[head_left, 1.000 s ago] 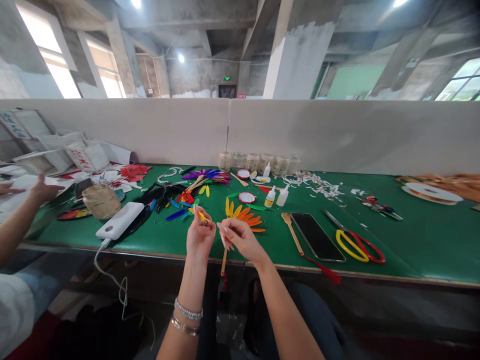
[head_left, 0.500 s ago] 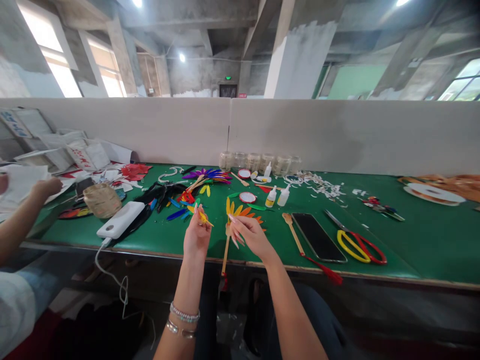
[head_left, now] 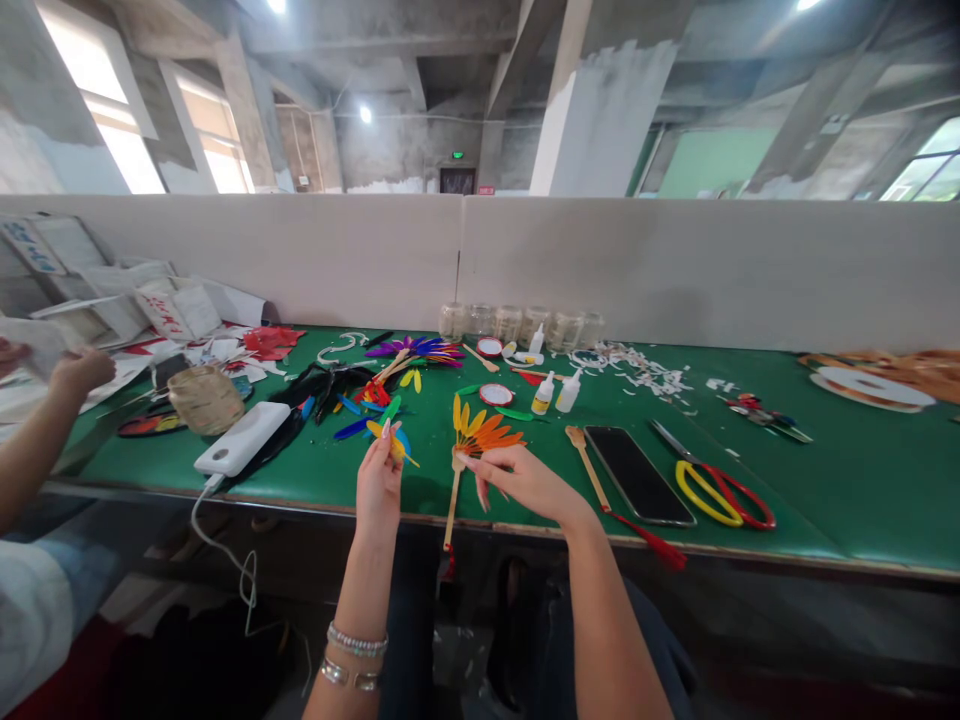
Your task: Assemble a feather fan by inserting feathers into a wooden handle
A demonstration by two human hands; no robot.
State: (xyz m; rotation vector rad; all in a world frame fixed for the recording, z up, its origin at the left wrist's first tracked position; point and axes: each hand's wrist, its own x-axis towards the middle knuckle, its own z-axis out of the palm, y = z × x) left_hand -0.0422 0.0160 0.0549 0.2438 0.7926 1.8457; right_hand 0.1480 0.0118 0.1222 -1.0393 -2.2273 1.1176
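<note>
The left hand (head_left: 379,492) is raised just below the middle of the frame; its grip pinches a small yellow feather (head_left: 388,441) between thumb and fingertips (a blue feather (head_left: 402,443) lies just behind it, though whether the two touch is hard to tell). The right hand (head_left: 525,485) reaches in from lower centre; its grip is pressed together on a wooden stick (head_left: 452,505) just below a fan of yellow and orange feathers (head_left: 481,435). The stick stands slightly tilted, its lower end past the front edge of the green table (head_left: 825,500). Loose blue feathers (head_left: 352,428) and black feathers (head_left: 322,382) lie left of the hands, with a purple and blue feather fan (head_left: 416,350) beyond them; glass jars (head_left: 517,322) and glue bottles (head_left: 544,394) stand upper centre; a smartphone (head_left: 637,475) and scissors (head_left: 720,497) lie to the right; a white power bank (head_left: 240,438) lies left. At far left, a co-worker's hand (head_left: 79,372) holds up a sheet of paper (head_left: 34,340); a white sleeve (head_left: 30,630) shows at lower left.
</note>
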